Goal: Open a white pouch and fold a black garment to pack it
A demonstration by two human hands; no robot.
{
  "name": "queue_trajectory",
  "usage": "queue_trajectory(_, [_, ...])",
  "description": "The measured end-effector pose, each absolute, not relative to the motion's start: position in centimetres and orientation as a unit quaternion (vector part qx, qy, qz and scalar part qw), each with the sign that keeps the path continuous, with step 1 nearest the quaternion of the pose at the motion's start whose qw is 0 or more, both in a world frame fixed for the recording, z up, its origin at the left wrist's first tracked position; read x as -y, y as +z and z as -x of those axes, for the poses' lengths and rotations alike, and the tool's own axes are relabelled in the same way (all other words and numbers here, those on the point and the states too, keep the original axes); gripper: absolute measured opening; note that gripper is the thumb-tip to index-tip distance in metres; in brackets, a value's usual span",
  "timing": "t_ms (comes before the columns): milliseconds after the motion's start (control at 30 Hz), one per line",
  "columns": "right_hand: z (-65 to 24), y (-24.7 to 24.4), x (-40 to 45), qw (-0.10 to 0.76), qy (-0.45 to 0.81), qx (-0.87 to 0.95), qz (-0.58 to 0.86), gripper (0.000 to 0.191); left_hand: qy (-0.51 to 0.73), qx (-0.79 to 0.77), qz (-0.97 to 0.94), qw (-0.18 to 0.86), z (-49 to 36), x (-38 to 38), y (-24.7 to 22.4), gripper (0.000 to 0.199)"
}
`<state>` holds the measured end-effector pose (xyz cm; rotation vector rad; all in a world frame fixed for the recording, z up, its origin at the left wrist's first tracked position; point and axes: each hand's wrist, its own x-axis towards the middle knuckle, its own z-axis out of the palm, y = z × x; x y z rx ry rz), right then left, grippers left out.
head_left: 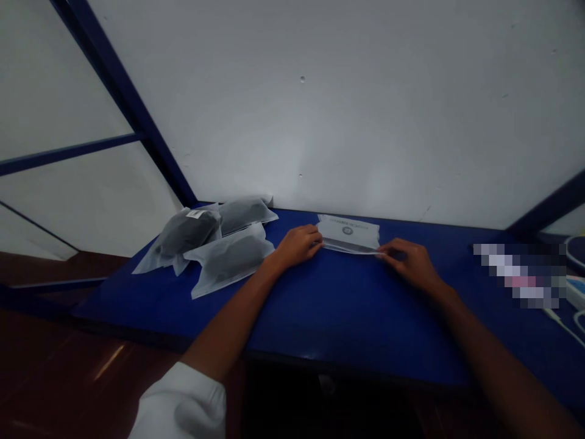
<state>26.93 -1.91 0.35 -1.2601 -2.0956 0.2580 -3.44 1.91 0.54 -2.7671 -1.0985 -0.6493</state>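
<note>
On the blue table (347, 311), left hand (297, 245) and right hand (406, 262) pinch a printed bag (348, 235) near filled bags (214, 238).

Pixelated patch (520, 275) on worktop (347, 311): nothing legible | paper band (348, 233): print too small to read, ends partly hidden by fingers (311, 239) | pouch (231, 262): contents dim through fabric, possibly loose and dark | white device (576, 291): cut off by right edge

Glossy blue painted tabletop (347, 317), matt non-woven fabric pouches (231, 259), smooth printed paper strip (348, 235)
</note>
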Motion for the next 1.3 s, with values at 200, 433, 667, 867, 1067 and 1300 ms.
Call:
queue_trajectory(200, [-26.9,0.2,1.9,0.333,0.107,0.804,0.481,0.019,-0.199,0.362,0.909,0.052,3.1,-1.9,0.0,0.012])
queue_trajectory(433, [-26.7,0.2,2.1,0.328,0.115,0.800,0.490,0.016,-0.199,0.359,0.912,0.007,2.3,-1.6,-0.3,0.011])
queue_trajectory(667, [-26.0,-0.2,2.2,0.312,0.135,0.807,0.482,0.020,-0.177,0.349,0.920,0.001,1.7,-1.0,0.0,0.011])
queue_trajectory(867, [-25.5,-0.3,2.3,0.305,0.161,0.807,0.480,0.022,-0.163,0.337,0.927,0.013,1.2,-0.8,-0.1,0.012])
queue_trajectory(1067, [-25.4,-0.3,2.2,0.307,0.168,0.794,0.496,0.023,-0.159,0.336,0.929,0.009,0.8,-0.5,0.0,0.012])
queue_trajectory(1300, [-25.5,-0.9,2.0,0.322,0.162,0.783,0.506,0.028,-0.166,0.327,0.930,0.009,0.5,-0.3,0.0,0.011])
